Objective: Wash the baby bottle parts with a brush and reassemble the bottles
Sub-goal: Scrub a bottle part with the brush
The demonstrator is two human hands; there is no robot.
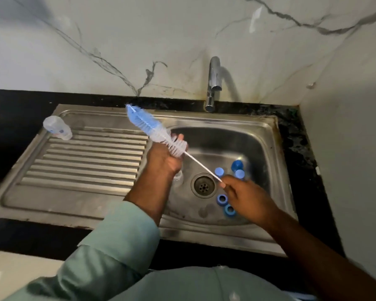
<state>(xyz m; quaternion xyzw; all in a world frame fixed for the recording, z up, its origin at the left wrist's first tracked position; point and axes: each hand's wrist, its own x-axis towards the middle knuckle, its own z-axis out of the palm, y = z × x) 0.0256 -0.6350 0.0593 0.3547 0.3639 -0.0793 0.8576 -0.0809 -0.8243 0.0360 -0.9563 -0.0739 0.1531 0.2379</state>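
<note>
Brush out of the bottle, held over the sink

Right hand fingers pinch the wire handle's end; left hand wraps a clear bottle, mouth at the bristles of the brush. I judge it best to steady the bottle, feed the bristles straight in, then twist. Blue caps and rings lie in the sink; another bottle rests on the drainboard.
</note>
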